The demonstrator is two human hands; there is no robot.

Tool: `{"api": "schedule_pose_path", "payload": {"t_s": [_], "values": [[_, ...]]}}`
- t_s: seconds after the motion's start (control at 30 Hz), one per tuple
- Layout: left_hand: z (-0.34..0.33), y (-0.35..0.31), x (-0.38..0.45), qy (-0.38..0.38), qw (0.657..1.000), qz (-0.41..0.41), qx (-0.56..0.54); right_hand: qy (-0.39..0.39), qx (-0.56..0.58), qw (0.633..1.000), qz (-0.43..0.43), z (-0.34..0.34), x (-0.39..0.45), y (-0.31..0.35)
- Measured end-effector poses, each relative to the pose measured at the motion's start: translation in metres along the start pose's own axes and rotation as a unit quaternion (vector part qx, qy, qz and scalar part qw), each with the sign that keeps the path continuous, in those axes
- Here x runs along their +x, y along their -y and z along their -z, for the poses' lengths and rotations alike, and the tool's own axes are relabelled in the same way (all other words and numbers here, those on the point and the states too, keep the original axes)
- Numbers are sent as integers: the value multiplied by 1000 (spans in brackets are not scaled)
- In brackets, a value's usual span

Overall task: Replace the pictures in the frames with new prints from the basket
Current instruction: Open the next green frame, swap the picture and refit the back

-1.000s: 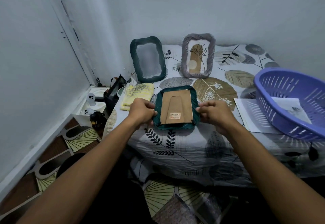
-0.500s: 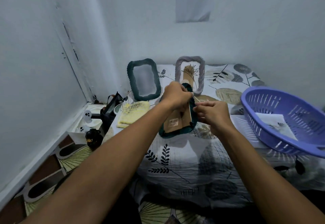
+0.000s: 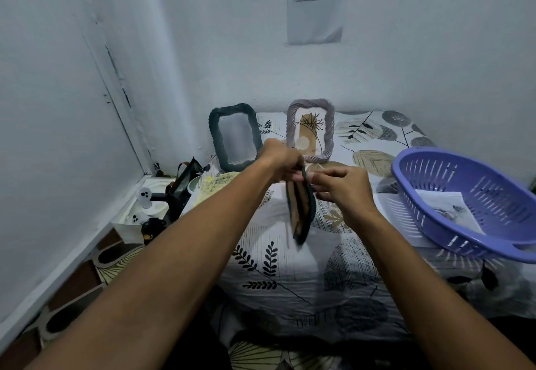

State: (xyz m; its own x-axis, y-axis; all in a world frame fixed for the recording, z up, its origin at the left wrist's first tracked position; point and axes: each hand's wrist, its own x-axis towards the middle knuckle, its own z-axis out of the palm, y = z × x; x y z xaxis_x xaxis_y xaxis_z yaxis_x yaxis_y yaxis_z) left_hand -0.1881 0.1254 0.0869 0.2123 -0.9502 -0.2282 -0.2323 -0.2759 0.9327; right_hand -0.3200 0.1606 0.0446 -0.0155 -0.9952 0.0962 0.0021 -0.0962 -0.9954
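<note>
I hold a dark green picture frame point(image 3: 301, 213) upright and edge-on above the table, its brown cardboard back facing left. My left hand point(image 3: 280, 160) grips its top edge. My right hand point(image 3: 339, 187) touches its upper right side, fingers pinched at the rim. A second dark green frame point(image 3: 233, 137) stands at the back with a pale blank pane. Beside it a grey-lilac frame point(image 3: 310, 130) holds a print of a plant. The purple basket point(image 3: 470, 201) at the right holds a white print point(image 3: 452, 210).
The table has a leaf-patterned cloth point(image 3: 290, 268). A yellow cloth point(image 3: 214, 185) lies at its left edge. A black bag point(image 3: 181, 187) and white ghost figures point(image 3: 144, 198) sit in the left corner. White sheets point(image 3: 391, 216) lie under the basket. A paper note point(image 3: 314, 4) hangs on the wall.
The frame lay face-down on the table a second ago with a hand on each side. It now stands lifted and turned edge-on, and my view has tilted up.
</note>
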Motion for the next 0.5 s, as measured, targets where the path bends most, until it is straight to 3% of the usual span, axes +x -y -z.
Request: {"api": "schedule_pose_path", "payload": {"t_s": [0.23, 0.33, 0.4, 0.5], "values": [[34, 16, -4, 28, 991, 30, -130, -64, -43, 997, -21, 21, 16, -14], [48, 37, -7, 31, 976, 49, -208, -30, -33, 990, -136, 27, 21, -31], [54, 53, -8, 31, 962, 61, -265, 21, 37, 972, -230, 29, 20, -43], [57, 75, -7, 36, 949, 75, -304, 78, 140, 948, -275, 32, 17, -51]]}}
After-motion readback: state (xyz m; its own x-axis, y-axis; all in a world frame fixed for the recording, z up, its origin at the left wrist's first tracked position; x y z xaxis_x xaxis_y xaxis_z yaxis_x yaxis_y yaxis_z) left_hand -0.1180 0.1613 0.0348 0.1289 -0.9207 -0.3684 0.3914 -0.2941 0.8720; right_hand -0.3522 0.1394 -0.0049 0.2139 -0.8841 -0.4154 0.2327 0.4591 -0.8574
